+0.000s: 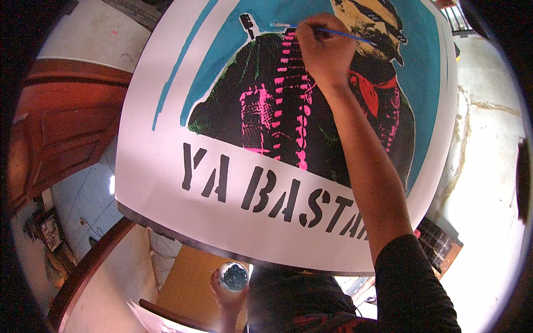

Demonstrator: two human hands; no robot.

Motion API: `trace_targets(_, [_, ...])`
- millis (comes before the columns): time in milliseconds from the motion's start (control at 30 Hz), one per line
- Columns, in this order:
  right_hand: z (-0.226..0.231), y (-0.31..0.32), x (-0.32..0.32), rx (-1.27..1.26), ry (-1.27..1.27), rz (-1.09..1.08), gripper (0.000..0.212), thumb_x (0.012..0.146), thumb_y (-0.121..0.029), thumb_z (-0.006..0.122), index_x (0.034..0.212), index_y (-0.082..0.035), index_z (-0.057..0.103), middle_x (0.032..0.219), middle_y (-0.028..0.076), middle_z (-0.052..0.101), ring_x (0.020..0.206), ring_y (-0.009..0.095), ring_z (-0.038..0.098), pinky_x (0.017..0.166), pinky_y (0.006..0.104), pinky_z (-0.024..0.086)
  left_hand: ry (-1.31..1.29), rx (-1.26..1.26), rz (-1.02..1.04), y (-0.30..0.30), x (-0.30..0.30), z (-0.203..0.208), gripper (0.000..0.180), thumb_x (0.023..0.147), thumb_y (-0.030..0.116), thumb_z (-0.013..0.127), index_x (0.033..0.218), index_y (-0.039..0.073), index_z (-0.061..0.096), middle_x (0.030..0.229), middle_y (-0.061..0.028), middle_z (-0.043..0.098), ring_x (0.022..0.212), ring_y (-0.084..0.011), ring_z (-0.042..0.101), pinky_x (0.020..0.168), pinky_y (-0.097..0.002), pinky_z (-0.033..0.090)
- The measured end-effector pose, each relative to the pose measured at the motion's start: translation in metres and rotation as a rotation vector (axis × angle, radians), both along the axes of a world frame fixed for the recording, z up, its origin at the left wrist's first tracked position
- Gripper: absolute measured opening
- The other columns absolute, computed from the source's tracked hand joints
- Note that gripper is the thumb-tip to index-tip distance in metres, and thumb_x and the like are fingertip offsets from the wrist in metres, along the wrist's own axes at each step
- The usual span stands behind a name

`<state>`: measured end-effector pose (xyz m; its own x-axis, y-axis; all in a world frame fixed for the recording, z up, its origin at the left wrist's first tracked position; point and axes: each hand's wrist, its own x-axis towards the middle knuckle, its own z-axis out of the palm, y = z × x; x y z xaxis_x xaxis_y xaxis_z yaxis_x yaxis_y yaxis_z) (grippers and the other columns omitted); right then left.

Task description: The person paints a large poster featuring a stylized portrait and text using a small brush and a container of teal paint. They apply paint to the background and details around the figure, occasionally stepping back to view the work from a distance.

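Observation:
A large white poster (150,166) spreads out before me. It carries a painted figure (327,127) in black with pink details and a red scarf, teal paint (211,61) around it, and black stencil lettering (266,191) below. My right hand (327,53) is closed around a thin blue-handled paintbrush (355,38). Its bristle end points left over the teal area beside the figure's shoulder; whether it touches the surface I cannot tell. Low in the view, below the poster's near edge, my left hand (223,299) grips a small clear cup (234,277) of dark teal paint.
A reddish-brown panelled wooden door (72,119) stands at the left, above a bluish tiled floor (86,186). A dark wooden edge (91,272) runs along the lower left. A dark gridded object (438,244) sits beyond the poster's lower right corner.

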<state>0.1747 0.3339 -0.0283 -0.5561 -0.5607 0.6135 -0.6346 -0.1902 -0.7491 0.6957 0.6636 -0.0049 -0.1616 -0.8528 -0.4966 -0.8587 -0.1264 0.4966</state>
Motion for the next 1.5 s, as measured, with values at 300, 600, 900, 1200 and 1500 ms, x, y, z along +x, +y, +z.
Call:
trace_targets(300, [0.004,-0.002,0.004,0.059,-0.024,-0.057,0.006,0.073,-0.009,0.07,0.074,-0.005,0.065,0.069,0.009,0.065,0.063,0.02,0.066,0.062,0.0315,0.052,0.051,-0.029,0.057,-0.002,-0.001,-0.004,0.101,0.055,0.031,0.087,0.138,0.005,0.034,0.131,-0.0175,0.042,0.123,-0.0363,0.043,0.103,-0.0498,0.037])
trace_targets(600, [0.009,0.0,0.005,0.147,0.092,0.022,0.005,0.079,-0.006,0.068,0.079,-0.001,0.068,0.073,0.006,0.068,0.068,0.01,0.061,0.063,0.025,0.049,0.032,-0.065,0.059,-0.005,-0.005,-0.005,0.104,0.054,0.033,0.087,0.138,0.003,0.034,0.128,-0.0187,0.045,0.119,-0.0377,0.047,0.101,-0.0503,0.039])
trace_targets(900, [0.006,0.001,0.003,0.189,0.125,0.019,0.005,0.079,-0.005,0.068,0.078,-0.001,0.068,0.073,0.005,0.068,0.068,0.01,0.061,0.062,0.0249,0.049,0.071,-0.023,0.071,-0.004,-0.001,-0.01,0.107,0.055,0.039,0.087,0.139,0.003,0.032,0.13,-0.0195,0.043,0.121,-0.0381,0.045,0.102,-0.0506,0.037])
trace_targets(1200, [0.008,0.0,0.005,0.069,0.078,0.016,0.007,0.073,-0.009,0.069,0.072,-0.005,0.064,0.063,0.007,0.062,0.057,0.016,0.062,0.055,0.0298,0.049,0.045,-0.031,0.04,-0.01,-0.005,-0.005,0.108,0.057,0.046,0.086,0.139,0.002,0.031,0.13,-0.0194,0.043,0.121,-0.0378,0.044,0.103,-0.0512,0.036])
trace_targets(1500, [0.01,0.0,0.006,0.184,0.164,-0.014,0.004,0.077,-0.004,0.068,0.077,0.0,0.068,0.072,0.007,0.067,0.067,0.012,0.063,0.063,0.0266,0.049,0.075,-0.022,0.074,-0.011,-0.008,-0.003,0.107,0.057,0.042,0.087,0.139,0.002,0.032,0.13,-0.02,0.043,0.121,-0.0374,0.044,0.101,-0.0505,0.038])
